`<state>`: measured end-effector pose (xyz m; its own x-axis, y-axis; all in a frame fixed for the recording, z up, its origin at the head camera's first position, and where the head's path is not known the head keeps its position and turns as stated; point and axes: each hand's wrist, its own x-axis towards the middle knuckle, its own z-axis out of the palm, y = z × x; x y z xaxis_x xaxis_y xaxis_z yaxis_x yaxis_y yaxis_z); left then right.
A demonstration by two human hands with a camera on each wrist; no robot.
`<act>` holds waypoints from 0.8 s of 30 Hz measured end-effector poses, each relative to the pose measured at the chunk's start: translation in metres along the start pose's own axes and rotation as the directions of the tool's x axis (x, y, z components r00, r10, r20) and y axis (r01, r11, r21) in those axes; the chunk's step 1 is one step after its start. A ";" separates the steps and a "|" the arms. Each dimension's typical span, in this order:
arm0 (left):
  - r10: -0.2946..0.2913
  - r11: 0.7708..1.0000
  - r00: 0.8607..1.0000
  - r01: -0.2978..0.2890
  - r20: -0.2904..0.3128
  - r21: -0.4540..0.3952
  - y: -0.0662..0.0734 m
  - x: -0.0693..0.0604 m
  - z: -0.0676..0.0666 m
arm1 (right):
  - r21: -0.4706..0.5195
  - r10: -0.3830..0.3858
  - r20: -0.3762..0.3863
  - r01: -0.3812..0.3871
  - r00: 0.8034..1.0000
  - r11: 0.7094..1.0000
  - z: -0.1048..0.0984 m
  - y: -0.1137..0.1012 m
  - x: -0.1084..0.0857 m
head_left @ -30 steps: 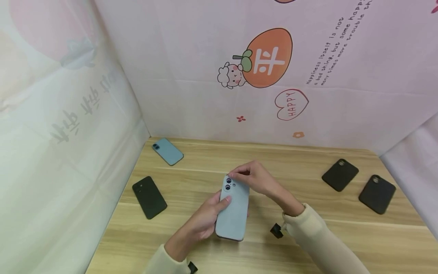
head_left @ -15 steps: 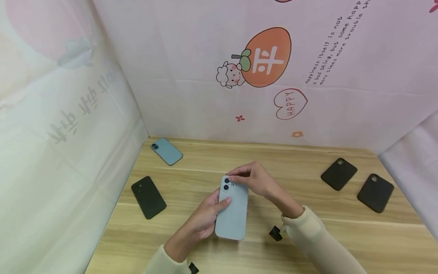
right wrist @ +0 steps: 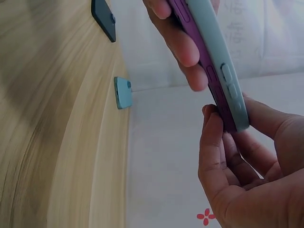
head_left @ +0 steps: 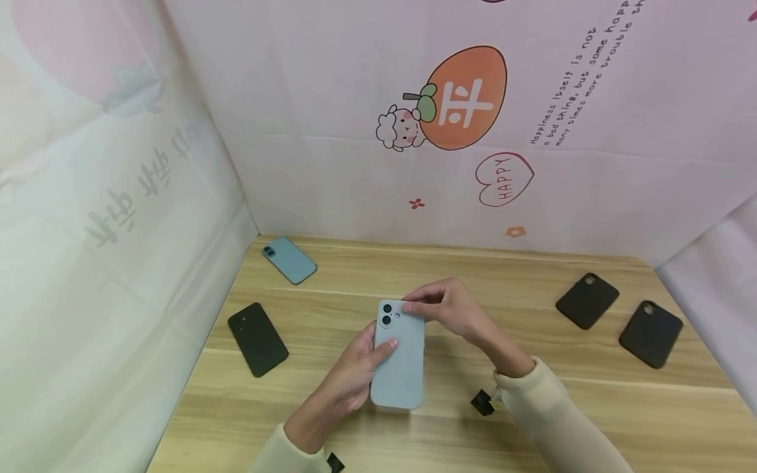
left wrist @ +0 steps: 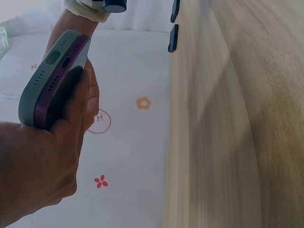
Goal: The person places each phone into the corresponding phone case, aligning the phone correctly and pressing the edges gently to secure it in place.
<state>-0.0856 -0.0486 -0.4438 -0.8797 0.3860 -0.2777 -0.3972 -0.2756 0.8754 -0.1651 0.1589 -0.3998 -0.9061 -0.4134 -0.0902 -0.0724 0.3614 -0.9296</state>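
Note:
A light blue phone case point(head_left: 399, 368) is in the middle of the head view, back side up, with camera lenses showing through its cutout. Along its edge, the right wrist view reveals a purple-framed phone point(right wrist: 205, 54) partly inside the case. My left hand point(head_left: 355, 368) grips both from the left side, thumb lying across the back. With my right hand point(head_left: 452, 309) I pinch the top right corner, thumb on the case's back and fingers on the phone's screen side. From the bottom end, in the left wrist view, the purple frame point(left wrist: 53, 88) sticks out beyond the case.
On the wooden table point(head_left: 503, 276), a blue phone point(head_left: 291, 261) lies at the back left and a black phone or case point(head_left: 258, 339) nearer on the left. Two black phone cases point(head_left: 587, 301) lie at the right. Printed cloth point(head_left: 331, 177) walls stand behind and beside the table.
My right hand has slid right along the top edge, from near the camera cutout to the right corner. The cased phone has shifted and turned slightly; my left hand keeps its grip.

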 end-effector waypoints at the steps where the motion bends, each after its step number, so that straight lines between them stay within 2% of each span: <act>1: 0.003 1.000 1.000 -0.003 -0.003 -0.003 0.000 0.000 0.000 | 0.017 0.006 0.000 -0.006 1.000 1.000 -0.001 0.001 0.000; 8: 0.012 1.000 1.000 -0.012 -0.004 -0.013 -0.001 0.001 0.000 | 0.101 0.049 0.005 -0.050 0.999 0.994 -0.006 0.006 -0.002; 16: 0.011 1.000 1.000 -0.011 -0.006 -0.012 -0.003 0.001 0.000 | 0.126 0.065 0.001 -0.065 0.998 0.990 -0.005 0.010 -0.002; 24: 0.001 1.000 1.000 -0.001 0.006 -0.022 -0.004 0.000 0.000 | 0.254 0.101 0.028 -0.105 0.995 0.962 -0.003 0.021 -0.001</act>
<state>-0.0842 -0.0472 -0.4472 -0.8785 0.3913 -0.2741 -0.4020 -0.2957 0.8666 -0.1670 0.1696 -0.4183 -0.8967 -0.3982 -0.1934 0.1310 0.1786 -0.9752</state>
